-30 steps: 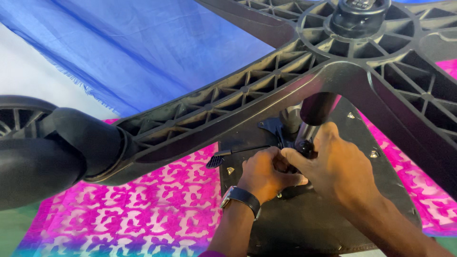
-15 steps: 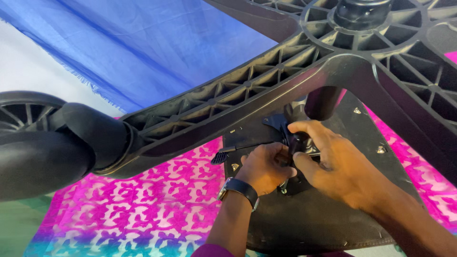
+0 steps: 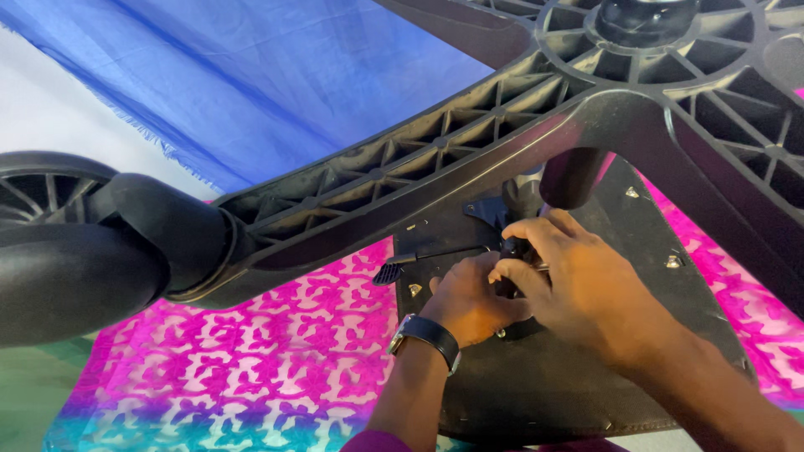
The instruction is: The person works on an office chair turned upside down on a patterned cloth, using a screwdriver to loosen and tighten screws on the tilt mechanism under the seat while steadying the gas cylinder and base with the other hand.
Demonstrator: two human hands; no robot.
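- Both hands work low at centre: the right hand (image 3: pixel 578 293) curls its fingers round a small dark part at the mechanism (image 3: pixel 502 219), pinching it, while the left hand (image 3: pixel 469 301) closes in a loose fist just beside it, fingertips hidden, apparently steadying the same spot.
- Now largest down: one black star base (image 3: pixel 469 159) sweeps across the top, ribbed underside up. The chair looks tipped over, which is likely why the underside is reachable.
- One big caster (image 3: pixel 75 251) sits at the end of the near leg, far left, close to the camera.
- One seat pan (image 3: pixel 569 385), black, lies underside up beneath the hands; it serves as their work surface.
- Cloths under it all: one blue (image 3: pixel 293 75) up top, one pink patterned (image 3: pixel 276 351) below, probably spread to protect the chair.
- One gas column (image 3: pixel 574 176) drops from the hub to the mechanism, right above the right hand.
- One lever (image 3: pixel 423 262) with a ribbed paddle pokes out left from the mechanism, untouched.
- One watch (image 3: pixel 425 335), dark band, on the left wrist.
- Small silver fittings dot the pan; I count four clearly, and more may be hidden.
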